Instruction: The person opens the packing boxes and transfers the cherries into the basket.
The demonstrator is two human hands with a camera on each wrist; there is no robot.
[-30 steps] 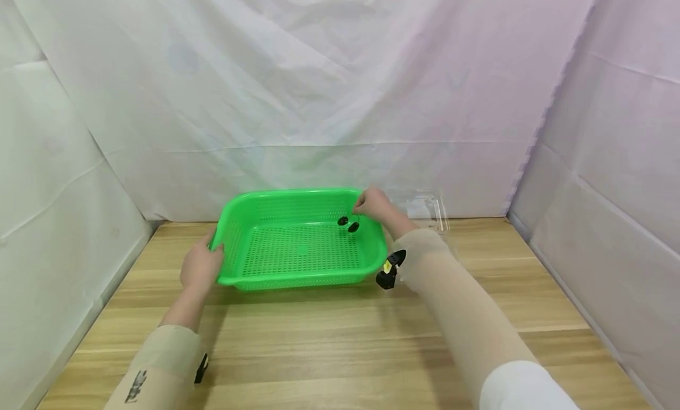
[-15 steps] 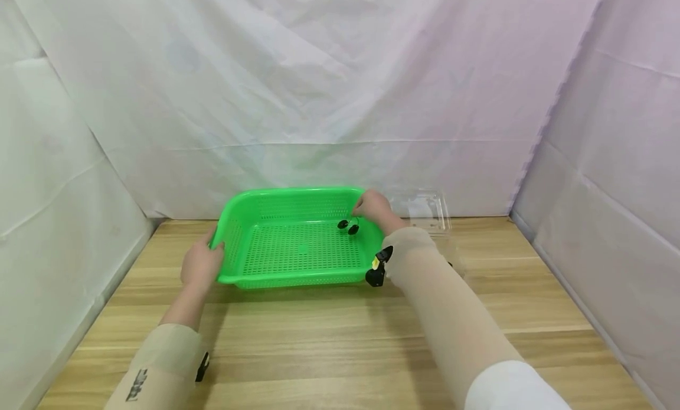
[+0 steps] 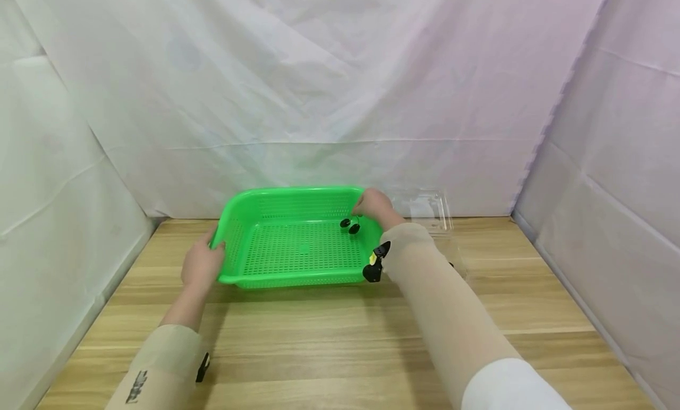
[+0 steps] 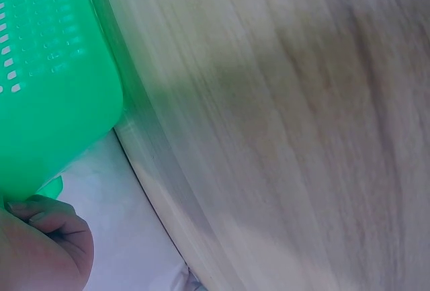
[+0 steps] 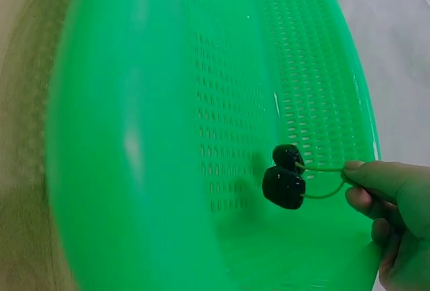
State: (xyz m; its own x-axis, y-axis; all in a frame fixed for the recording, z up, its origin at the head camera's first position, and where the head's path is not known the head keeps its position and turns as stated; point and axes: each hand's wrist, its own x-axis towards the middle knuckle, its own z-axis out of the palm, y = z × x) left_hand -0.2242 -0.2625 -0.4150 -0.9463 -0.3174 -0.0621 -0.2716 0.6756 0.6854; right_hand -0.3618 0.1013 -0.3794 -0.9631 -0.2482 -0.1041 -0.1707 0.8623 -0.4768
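A green plastic basket point(image 3: 303, 280) with a slotted floor stands on the wooden table. My left hand point(image 3: 202, 262) grips its left rim, the thumb on the inside; the left wrist view shows curled fingers point(image 4: 64, 224) at the rim. Over the basket's right end my right hand point(image 3: 373, 205) pinches the thin green stems of a pair of dark cherries point(image 5: 283, 187). The cherries hang inside the basket near its back right corner. Whether they touch the floor or wall there, I cannot tell.
A clear plastic container point(image 3: 427, 209) stands behind and right of the basket, partly hidden by my right arm. Something small and dark point(image 3: 451, 264) shows beside that forearm. White cloth point(image 3: 319, 103) closes off the back and both sides of the table point(image 3: 297, 351).
My right forearm has swung a little to the left, uncovering more of the clear container. The cherries dip slightly and stay in the pinch. My left hand keeps its place on the rim.
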